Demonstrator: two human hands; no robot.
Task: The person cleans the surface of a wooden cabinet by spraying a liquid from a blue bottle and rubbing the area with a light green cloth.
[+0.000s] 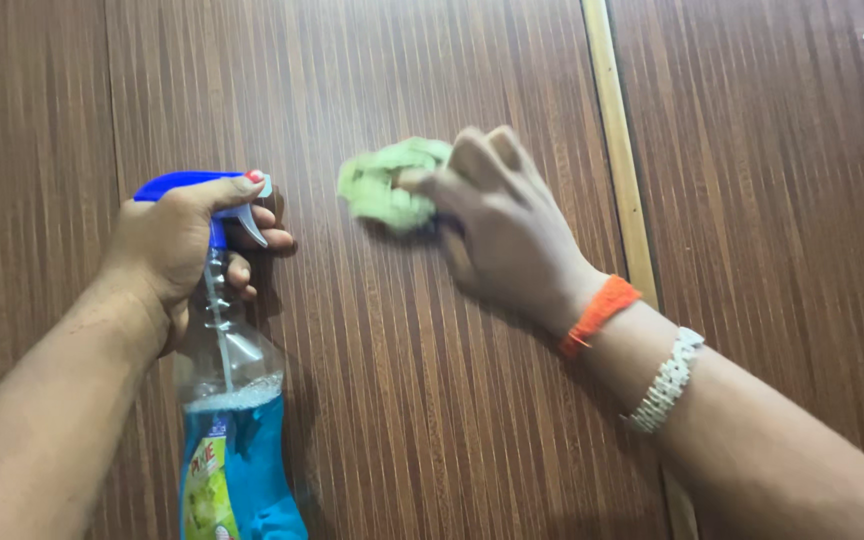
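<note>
The left hand [174,240] fingers grip a spray bottle [227,400]. The right hand [497,225] fingers press a green cloth [387,185] on the wooden panel [402,400].

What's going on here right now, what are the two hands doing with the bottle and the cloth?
A person faces a brown wood-grain panel. The left hand grips the neck of a clear spray bottle holding blue liquid, with its fingers curled at the trigger under the blue nozzle head. The right hand, blurred, presses a bunched pale green cloth against the panel. That wrist wears an orange thread band and a white beaded bracelet. A pale vertical strip runs just right of the hand.
</note>
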